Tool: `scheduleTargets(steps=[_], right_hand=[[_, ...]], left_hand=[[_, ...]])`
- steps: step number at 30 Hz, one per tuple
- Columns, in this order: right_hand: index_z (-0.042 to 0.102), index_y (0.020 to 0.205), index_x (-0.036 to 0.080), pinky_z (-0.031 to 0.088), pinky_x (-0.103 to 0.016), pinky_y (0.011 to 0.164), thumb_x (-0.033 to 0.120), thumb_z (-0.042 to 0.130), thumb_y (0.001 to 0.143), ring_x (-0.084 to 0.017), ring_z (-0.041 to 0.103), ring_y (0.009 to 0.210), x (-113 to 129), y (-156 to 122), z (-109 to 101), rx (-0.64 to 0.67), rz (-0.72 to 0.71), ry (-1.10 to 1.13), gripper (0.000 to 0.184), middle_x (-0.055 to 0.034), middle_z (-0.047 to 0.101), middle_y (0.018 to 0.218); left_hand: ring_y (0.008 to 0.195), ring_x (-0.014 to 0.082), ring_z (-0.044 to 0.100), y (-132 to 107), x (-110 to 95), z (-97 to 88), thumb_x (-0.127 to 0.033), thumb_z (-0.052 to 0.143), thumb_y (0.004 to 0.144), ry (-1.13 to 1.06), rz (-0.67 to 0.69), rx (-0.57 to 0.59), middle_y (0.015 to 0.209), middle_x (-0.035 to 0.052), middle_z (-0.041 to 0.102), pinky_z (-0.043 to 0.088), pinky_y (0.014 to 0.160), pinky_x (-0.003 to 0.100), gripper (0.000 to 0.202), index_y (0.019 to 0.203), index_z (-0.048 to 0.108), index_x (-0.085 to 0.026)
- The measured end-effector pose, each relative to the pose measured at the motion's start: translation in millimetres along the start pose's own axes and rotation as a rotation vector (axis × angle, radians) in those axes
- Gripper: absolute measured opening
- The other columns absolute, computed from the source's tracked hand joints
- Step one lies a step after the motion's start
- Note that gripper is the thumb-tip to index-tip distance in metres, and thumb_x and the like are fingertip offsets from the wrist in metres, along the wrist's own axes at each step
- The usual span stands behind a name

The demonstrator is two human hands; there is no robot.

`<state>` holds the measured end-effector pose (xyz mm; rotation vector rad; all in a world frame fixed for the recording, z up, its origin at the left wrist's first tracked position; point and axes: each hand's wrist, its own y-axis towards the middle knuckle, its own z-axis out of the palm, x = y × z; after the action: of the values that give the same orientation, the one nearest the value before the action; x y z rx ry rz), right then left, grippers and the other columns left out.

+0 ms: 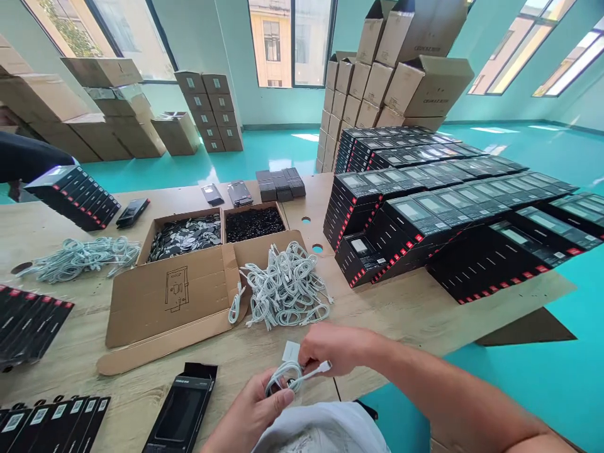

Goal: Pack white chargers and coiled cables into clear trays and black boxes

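Note:
Close to my body, a coiled white charging cable (271,381) is gripped between both hands. My left hand (257,406) is closed round the coil with the thumb on top. My right hand (333,348) pinches the other side of it, its fingertips partly hidden. One plug end sticks out below the right hand. A small white card (291,351) shows just behind the coil. Beyond the hands lies a tangled pile of white cables (287,286). To the left, an open black box (184,409) with a windowed front lies on the table, its flap raised.
An opened carton (146,299) holds small flat parts (186,239) and tiny black parts (255,223) in two compartments. More cables (85,257) lie left. Black boxes are stacked at right (438,217) and left (75,195). Cartons (377,88) stand behind. A person's sleeve (33,154) shows far left.

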<state>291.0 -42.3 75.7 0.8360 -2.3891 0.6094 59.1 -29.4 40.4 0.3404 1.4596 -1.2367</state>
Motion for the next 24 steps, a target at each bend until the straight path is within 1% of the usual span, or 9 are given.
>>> scheduleTargets(steps=[3,5,8,11,14,17,20,22,24], right_hand=[[0.066,0.069,0.020,0.020,-0.028,0.052,0.005,0.071,0.070,-0.012,0.045,0.056,12.0,-10.7,1.7,-0.028,0.048,-0.161,0.017,0.0030,0.066,0.065],[0.066,0.069,0.020,0.020,-0.028,0.052,0.005,0.072,0.071,-0.013,0.048,0.058,12.1,-14.3,1.5,-0.054,0.060,-0.178,0.016,0.0016,0.068,0.068],[0.070,0.072,0.019,0.027,-0.026,0.054,0.004,0.071,0.073,-0.014,0.053,0.062,-0.4,-13.9,-0.3,-0.122,0.041,-0.080,0.015,0.0010,0.068,0.068],[0.076,0.080,0.019,0.037,-0.021,0.061,-0.001,0.069,0.073,-0.013,0.058,0.068,-14.5,-10.8,-2.6,-0.155,-0.009,0.096,0.022,0.0017,0.069,0.071],[0.077,0.083,0.018,0.040,-0.018,0.063,0.000,0.067,0.077,-0.012,0.060,0.070,-13.0,-8.4,-3.5,-0.159,-0.038,0.200,0.021,0.0018,0.070,0.074],[0.074,0.075,0.017,0.035,-0.020,0.058,0.008,0.069,0.083,-0.012,0.057,0.067,6.3,-6.9,-1.9,-0.194,0.008,0.065,0.013,0.0007,0.067,0.072],[0.070,0.071,0.018,0.027,-0.025,0.053,0.017,0.067,0.086,-0.012,0.052,0.062,29.1,-5.9,0.9,-0.199,0.048,-0.153,0.016,-0.0010,0.066,0.073],[0.070,0.074,0.018,0.022,-0.028,0.051,0.019,0.066,0.086,-0.012,0.049,0.059,38.6,-5.4,2.0,-0.186,0.070,-0.251,0.012,-0.0019,0.067,0.076],[0.071,0.079,0.018,0.021,-0.029,0.050,0.018,0.067,0.085,-0.013,0.049,0.058,42.3,-5.1,2.2,-0.171,0.097,-0.311,0.008,-0.0026,0.068,0.079]], left_hand=[[0.062,0.0110,0.019,2.6,3.5,1.2,-0.072,0.067,0.077,0.038,0.013,-0.011,0.067,-0.0065,0.028,0.014,0.055,0.029,0.053,0.080,0.052,-0.021],[0.063,0.0116,0.019,3.7,5.4,0.9,-0.072,0.065,0.078,0.063,0.001,0.000,0.068,-0.0062,0.028,0.015,0.056,0.029,0.053,0.080,0.051,-0.021],[0.067,0.0135,0.024,3.2,0.0,0.7,-0.073,0.062,0.079,0.142,-0.005,0.005,0.071,-0.0046,0.031,0.021,0.059,0.029,0.053,0.077,0.049,-0.022],[0.072,0.0153,0.027,0.5,-12.4,0.9,-0.071,0.061,0.080,0.224,-0.023,-0.001,0.074,-0.0035,0.034,0.027,0.064,0.029,0.051,0.077,0.049,-0.022],[0.072,0.0161,0.031,-2.2,-21.1,-0.5,-0.068,0.062,0.079,0.272,-0.036,-0.037,0.073,-0.0033,0.037,0.031,0.066,0.029,0.047,0.075,0.048,-0.023],[0.073,0.0178,0.040,-3.1,-21.3,-2.8,-0.063,0.064,0.079,0.339,-0.019,-0.127,0.071,-0.0023,0.048,0.037,0.068,0.028,0.043,0.071,0.052,-0.023],[0.075,0.0206,0.049,-1.1,-14.8,-3.0,-0.060,0.062,0.081,0.386,0.033,-0.212,0.072,-0.0003,0.059,0.042,0.069,0.028,0.040,0.072,0.060,-0.022],[0.072,0.0205,0.051,1.0,-8.2,-1.5,-0.060,0.060,0.083,0.396,0.055,-0.257,0.069,-0.0002,0.059,0.043,0.067,0.028,0.039,0.075,0.063,-0.022],[0.061,0.0179,0.047,2.1,-0.8,0.3,-0.061,0.056,0.085,0.373,0.032,-0.269,0.061,-0.0023,0.053,0.041,0.060,0.028,0.040,0.082,0.064,-0.022]])
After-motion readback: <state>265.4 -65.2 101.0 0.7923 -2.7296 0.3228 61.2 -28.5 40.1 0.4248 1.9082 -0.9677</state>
